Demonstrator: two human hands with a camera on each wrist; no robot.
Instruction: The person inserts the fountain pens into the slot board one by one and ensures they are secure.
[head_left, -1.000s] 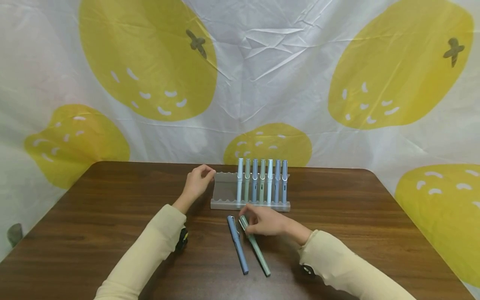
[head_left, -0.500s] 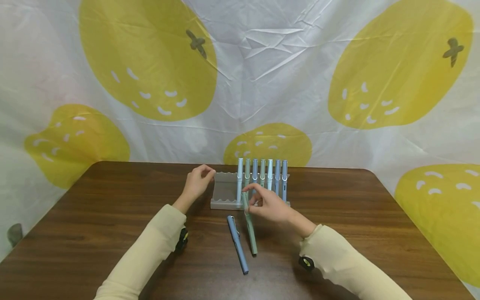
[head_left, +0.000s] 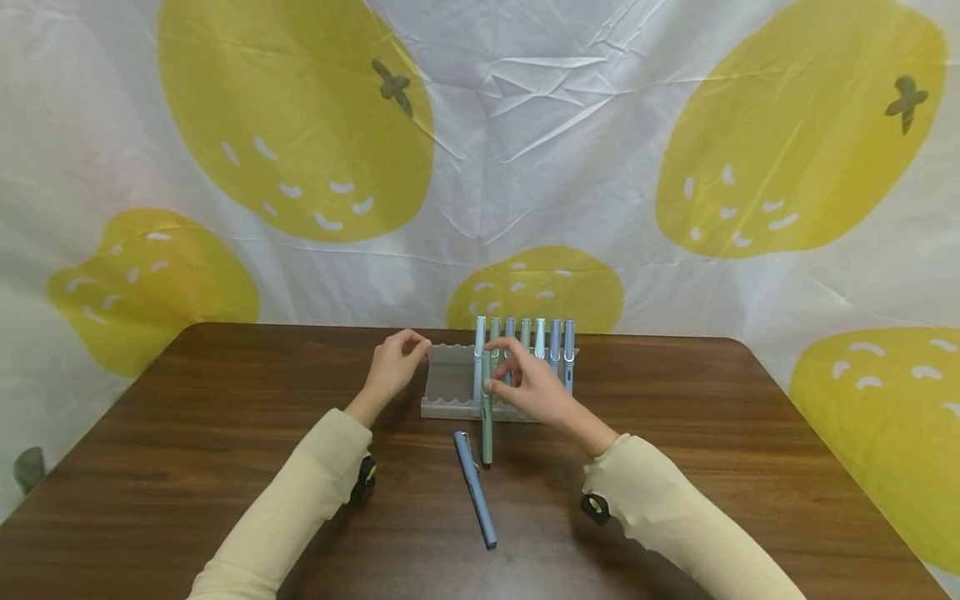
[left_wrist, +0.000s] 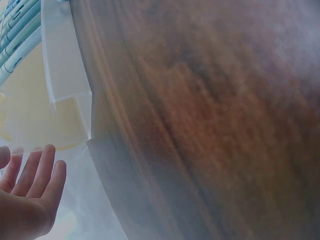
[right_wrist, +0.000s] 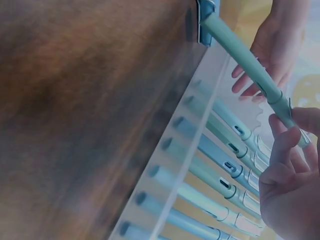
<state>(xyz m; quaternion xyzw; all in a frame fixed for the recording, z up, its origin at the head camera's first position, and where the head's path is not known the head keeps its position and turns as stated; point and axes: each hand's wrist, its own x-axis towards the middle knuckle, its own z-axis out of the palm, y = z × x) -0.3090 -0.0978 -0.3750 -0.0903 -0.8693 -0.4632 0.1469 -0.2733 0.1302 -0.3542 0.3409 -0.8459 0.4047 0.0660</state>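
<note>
In the head view my right hand (head_left: pixel 531 387) pinches a green pen (head_left: pixel 487 425) near its capped top, thumb and fingers around it. The pen hangs nearly upright in front of the clear pen rack (head_left: pixel 448 407). Its lower end tilts toward the table in the right wrist view. My left hand (head_left: pixel 393 363) holds the rack's upper left corner between thumb and fingers. Several blue, green and pale blue pens (right_wrist: pixel 212 165) lean in the rack's right part, some hidden behind my right hand. A blue pen (head_left: pixel 475 490) lies on the table before the rack.
The brown wooden table (head_left: pixel 675 400) extends around the rack on both sides. Behind it hangs a white cloth (head_left: pixel 480 192) with yellow fruit prints. The left part of the rack has notches without pens.
My right hand has lifted the green pen off the table, moved it up toward the rack and turned it more upright. My left hand and the blue pen have stayed put.
</note>
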